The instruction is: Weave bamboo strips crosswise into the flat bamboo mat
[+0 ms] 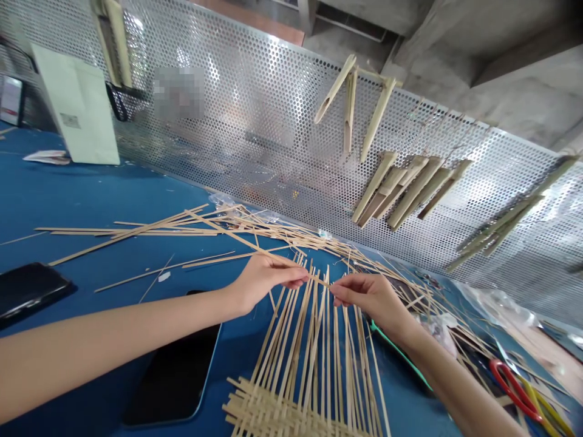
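Observation:
Between my two hands runs a thin bamboo strip (237, 237), its long end slanting up to the left past my left hand. My left hand (273, 273) pinches it, and my right hand (359, 292) pinches its near end a short way to the right. Both hands are over the loose upright strips (314, 340) of a partly woven bamboo mat. The tight woven part (277, 409) of that mat lies at the bottom of the view, partly cut off by the frame.
Many loose bamboo strips (173, 232) lie across the blue table (150, 197). A phone (175, 376) is under my left forearm, a black case (31, 291) at the left. Red-handled scissors (514, 388) lie at right. Cut bamboo pieces (378, 118) hang on the perforated metal screen (264, 91).

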Action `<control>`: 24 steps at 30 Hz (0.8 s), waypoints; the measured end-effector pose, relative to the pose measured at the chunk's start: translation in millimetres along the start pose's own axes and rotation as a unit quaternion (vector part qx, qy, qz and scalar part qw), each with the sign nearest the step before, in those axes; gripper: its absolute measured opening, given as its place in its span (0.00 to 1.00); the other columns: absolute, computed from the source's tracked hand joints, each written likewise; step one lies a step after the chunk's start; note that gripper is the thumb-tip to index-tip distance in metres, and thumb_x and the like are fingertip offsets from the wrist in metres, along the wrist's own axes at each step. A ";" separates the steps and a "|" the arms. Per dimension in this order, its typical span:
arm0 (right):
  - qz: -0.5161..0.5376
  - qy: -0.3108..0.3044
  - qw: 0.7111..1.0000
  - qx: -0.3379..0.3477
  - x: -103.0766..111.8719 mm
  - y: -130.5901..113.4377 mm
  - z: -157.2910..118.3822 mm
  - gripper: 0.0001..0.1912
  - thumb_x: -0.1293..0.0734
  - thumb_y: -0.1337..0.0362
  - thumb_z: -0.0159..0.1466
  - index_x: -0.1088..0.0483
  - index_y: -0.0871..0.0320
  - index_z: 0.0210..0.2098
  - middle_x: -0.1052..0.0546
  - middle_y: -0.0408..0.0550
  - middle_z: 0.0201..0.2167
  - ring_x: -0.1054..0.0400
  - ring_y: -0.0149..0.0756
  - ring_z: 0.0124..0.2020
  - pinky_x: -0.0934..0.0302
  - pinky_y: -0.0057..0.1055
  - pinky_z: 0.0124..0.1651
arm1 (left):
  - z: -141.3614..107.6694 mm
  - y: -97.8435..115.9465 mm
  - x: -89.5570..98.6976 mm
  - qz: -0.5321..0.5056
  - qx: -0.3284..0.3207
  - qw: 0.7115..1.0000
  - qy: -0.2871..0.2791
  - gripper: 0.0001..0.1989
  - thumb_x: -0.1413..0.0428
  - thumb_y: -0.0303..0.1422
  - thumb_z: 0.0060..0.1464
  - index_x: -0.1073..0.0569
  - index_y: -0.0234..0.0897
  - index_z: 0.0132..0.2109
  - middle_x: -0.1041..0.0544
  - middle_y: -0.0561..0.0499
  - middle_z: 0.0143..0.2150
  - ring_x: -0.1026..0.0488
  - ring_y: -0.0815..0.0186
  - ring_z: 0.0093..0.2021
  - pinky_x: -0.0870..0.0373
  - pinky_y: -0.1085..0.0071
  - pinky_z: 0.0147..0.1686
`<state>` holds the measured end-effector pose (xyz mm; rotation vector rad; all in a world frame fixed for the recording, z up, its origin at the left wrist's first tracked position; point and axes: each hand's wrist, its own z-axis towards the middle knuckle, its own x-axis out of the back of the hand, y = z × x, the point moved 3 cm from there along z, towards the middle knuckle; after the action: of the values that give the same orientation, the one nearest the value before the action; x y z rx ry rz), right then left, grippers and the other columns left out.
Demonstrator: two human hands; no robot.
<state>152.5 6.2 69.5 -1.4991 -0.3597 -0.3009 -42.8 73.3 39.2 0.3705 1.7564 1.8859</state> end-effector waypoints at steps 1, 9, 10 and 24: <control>-0.002 0.002 1.000 0.002 2.4 2.6 1.2 0.15 0.25 0.50 0.52 0.21 0.55 0.26 0.22 0.46 0.22 0.30 0.34 0.25 0.35 0.32 0.33 | 1.2 0.7 5.0 0.004 -0.005 1.000 0.009 0.08 0.34 0.38 0.45 0.18 0.38 0.31 0.20 0.47 0.30 0.27 0.66 0.30 0.27 0.67 0.37; -0.029 0.031 0.999 0.020 24.8 16.6 11.5 0.13 0.25 0.51 0.53 0.21 0.55 0.26 0.22 0.46 0.22 0.30 0.35 0.26 0.35 0.34 0.35 | 11.1 10.3 44.6 0.029 -0.030 0.996 0.082 0.08 0.35 0.36 0.48 0.19 0.36 0.34 0.19 0.47 0.33 0.24 0.66 0.34 0.25 0.66 0.43; -0.033 0.032 0.999 0.020 27.5 16.8 12.0 0.13 0.25 0.51 0.53 0.21 0.55 0.26 0.22 0.47 0.23 0.30 0.35 0.26 0.35 0.34 0.35 | 11.1 12.4 49.2 0.035 -0.030 0.995 0.087 0.08 0.35 0.35 0.50 0.20 0.35 0.35 0.19 0.47 0.34 0.24 0.66 0.34 0.25 0.66 0.44; -0.046 0.082 0.996 0.007 54.1 29.8 7.4 0.15 0.24 0.49 0.50 0.21 0.54 0.26 0.22 0.46 0.22 0.30 0.37 0.26 0.35 0.36 0.36 | 2.8 27.0 101.4 0.121 -0.023 0.988 0.097 0.11 0.42 0.36 0.60 0.27 0.32 0.43 0.25 0.48 0.44 0.26 0.62 0.45 0.26 0.60 0.47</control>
<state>213.7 16.6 64.9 -1.4355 -0.2990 -0.4909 -129.7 131.0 50.4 0.4095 1.8576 2.1941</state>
